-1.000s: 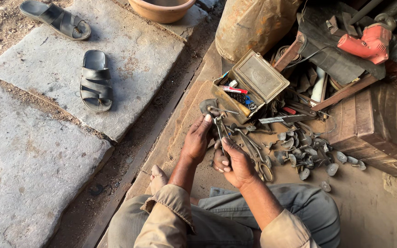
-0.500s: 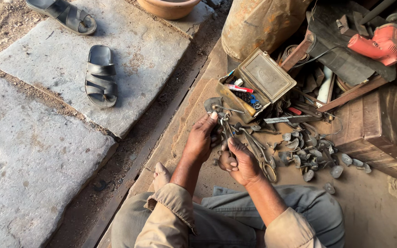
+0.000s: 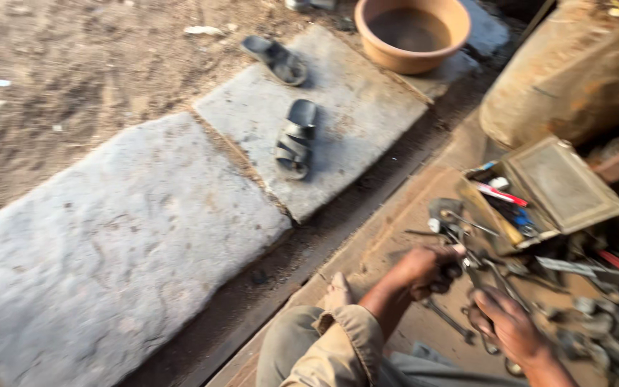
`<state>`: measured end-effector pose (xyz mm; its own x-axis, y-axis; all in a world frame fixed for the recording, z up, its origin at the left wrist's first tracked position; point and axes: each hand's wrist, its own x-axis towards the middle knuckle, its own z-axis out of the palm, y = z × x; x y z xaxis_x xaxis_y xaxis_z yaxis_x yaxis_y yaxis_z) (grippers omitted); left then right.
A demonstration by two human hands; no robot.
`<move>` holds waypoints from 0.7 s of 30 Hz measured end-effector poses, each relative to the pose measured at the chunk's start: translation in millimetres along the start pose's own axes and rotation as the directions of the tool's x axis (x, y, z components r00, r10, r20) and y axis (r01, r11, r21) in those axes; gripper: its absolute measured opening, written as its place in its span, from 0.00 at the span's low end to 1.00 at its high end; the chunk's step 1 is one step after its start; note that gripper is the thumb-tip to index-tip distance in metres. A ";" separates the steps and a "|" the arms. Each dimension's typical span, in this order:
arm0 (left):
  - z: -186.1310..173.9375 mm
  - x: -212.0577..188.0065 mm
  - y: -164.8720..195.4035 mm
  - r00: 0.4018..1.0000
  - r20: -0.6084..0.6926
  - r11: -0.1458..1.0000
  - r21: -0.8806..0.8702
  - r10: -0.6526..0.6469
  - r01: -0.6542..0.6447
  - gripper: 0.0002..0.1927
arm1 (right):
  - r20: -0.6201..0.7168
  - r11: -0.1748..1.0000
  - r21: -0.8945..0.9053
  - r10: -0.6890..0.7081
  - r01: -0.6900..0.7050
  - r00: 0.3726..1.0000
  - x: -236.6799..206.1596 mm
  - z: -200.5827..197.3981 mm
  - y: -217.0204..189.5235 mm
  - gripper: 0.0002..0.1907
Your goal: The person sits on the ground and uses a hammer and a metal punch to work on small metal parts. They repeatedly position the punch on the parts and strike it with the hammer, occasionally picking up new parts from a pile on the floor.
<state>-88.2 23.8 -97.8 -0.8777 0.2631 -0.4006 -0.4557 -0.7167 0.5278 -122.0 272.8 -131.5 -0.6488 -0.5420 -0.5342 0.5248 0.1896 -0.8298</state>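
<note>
I sit on a wooden floor point(image 3: 385, 236) among a heap of metal tools and parts point(image 3: 596, 322). My left hand point(image 3: 424, 271) is curled around a small metal piece at the end of a long plier-like tool point(image 3: 485, 276). My right hand point(image 3: 510, 330) grips the lower part of the same tool, fingers closed over it. The picture is blurred, so the tool's exact shape is unclear. My bare foot point(image 3: 337, 292) shows beside my knee.
An open metal box point(image 3: 560, 188) with pens and small items lies right of the hands. Stone slabs point(image 3: 152, 236) lie to the left with two dark sandals point(image 3: 295, 137). A clay bowl point(image 3: 411, 30) and a large rusty container point(image 3: 567, 79) stand at the top.
The view has swung left and down, so the hands and tools now sit at the lower right. Both hands keep their hold on the tool.
</note>
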 end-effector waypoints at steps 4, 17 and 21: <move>-19.3 17.2 -17.9 0.987 0.107 0.992 0.008 -0.124 0.123 0.12 | -0.015 0.950 -0.301 -0.086 0.077 0.996 14.5 -34.4 18.4 0.11; -31.7 15.2 -32.8 0.973 -0.092 0.341 0.926 -0.212 0.162 0.23 | 0.104 0.156 -0.984 0.126 0.084 0.987 43.3 -41.7 -10.9 0.20; -29.4 28.0 -53.9 0.999 -0.036 -0.072 0.997 -0.010 0.035 0.29 | -0.043 -0.137 -0.990 0.200 -0.016 0.979 32.8 -19.4 -31.0 0.21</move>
<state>-83.9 50.8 -159.5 -0.8670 0.2472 -0.4327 -0.1456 0.7047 0.6944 -170.3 265.0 -126.5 -0.5541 -0.4571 -0.6957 -0.6074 0.7935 -0.0375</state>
